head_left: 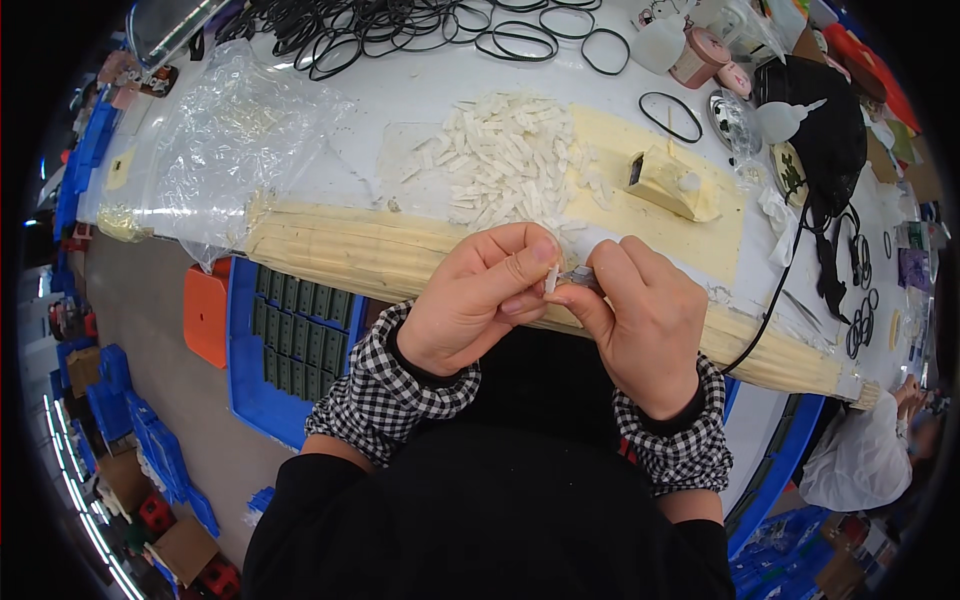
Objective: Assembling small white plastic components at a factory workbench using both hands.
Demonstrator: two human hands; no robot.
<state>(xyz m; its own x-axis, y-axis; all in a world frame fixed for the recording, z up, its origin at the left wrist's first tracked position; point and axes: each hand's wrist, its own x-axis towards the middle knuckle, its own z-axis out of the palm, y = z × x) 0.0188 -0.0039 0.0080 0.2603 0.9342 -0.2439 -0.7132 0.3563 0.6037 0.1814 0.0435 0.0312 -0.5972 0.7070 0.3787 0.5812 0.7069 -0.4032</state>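
Note:
My left hand pinches a small white strip-like piece between thumb and fingers, just over the table's near edge. Close against it, my right hand is closed around a small grey metallic tool, perhaps a blade; its exact kind is mostly hidden by the fingers. The tool's tip is beside the white piece, and I cannot tell whether they touch. Beyond my hands lies a heap of similar small white pieces on the table.
Padded yellowish covering lines the table edge. A clear plastic bag lies left; black rubber loops lie at the back. Right of the heap sits a tape-wrapped block. A blue crate with dark green parts stands below left.

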